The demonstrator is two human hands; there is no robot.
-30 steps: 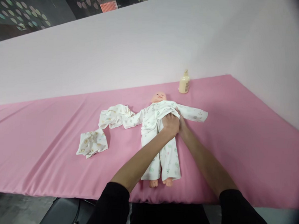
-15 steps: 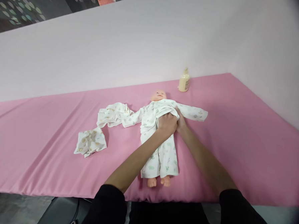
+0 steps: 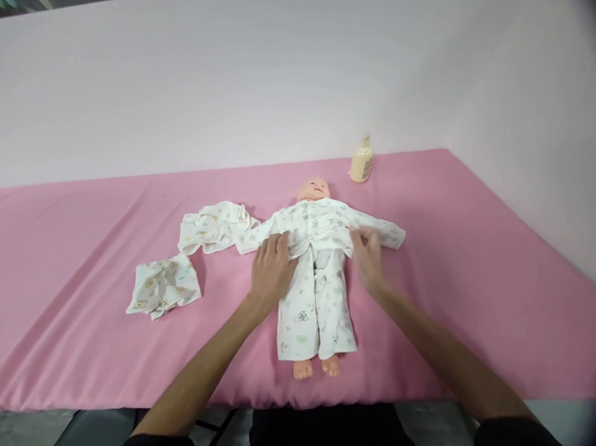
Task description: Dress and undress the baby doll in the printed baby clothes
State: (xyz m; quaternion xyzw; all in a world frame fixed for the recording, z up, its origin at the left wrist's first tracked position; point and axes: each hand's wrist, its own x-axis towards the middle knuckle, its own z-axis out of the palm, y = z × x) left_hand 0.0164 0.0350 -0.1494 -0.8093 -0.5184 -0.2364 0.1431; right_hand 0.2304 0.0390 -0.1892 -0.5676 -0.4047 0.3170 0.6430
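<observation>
A baby doll [image 3: 314, 189] lies on its back with its head away from me, dressed in a white printed shirt [image 3: 323, 219] and matching trousers [image 3: 300, 316]. Its bare feet stick out at the near end. My left hand [image 3: 273, 269] rests at the left side of the shirt's hem, fingers stretched out and thumb apart. On the opposite side, my right hand [image 3: 370, 259] has its thumb and fingertips closed on the shirt's edge below the sleeve. Both shirt sleeves extend outward, and the doll's hands are hidden.
A crumpled printed white garment [image 3: 212, 228] lies left of the doll, touching its sleeve. Nearer me is a folded printed cloth [image 3: 165, 286]. A cream pump bottle [image 3: 362, 163] stands behind the doll on the pink sheet [image 3: 453, 311], before a white wall [image 3: 235, 80].
My hands were together at the doll's middle on the bunched shirt. They have moved apart to its two sides, and the shirt front now lies flatter and lower.
</observation>
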